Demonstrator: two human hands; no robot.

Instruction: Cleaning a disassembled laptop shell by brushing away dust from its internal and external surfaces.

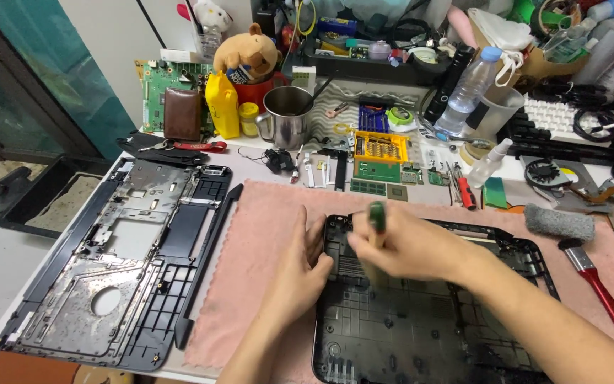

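Observation:
A black plastic laptop bottom shell [421, 327] lies on a pink cloth [264, 242] in front of me. My left hand [303, 267] grips the shell's left rim near its top corner. My right hand [406, 245] is closed around a green-handled tool [376, 215], held upright over the shell's upper left part; the tool's tip is hidden behind the hand and blurred.
A second dark laptop frame [119, 263] lies to the left, with a black strip [211, 249] beside it. A red-handled brush [602, 291] and a grey roll [559, 222] lie on the right. Circuit boards, a yellow bit case [380, 147], a metal mug [287, 116] and a water bottle [467, 89] crowd the back.

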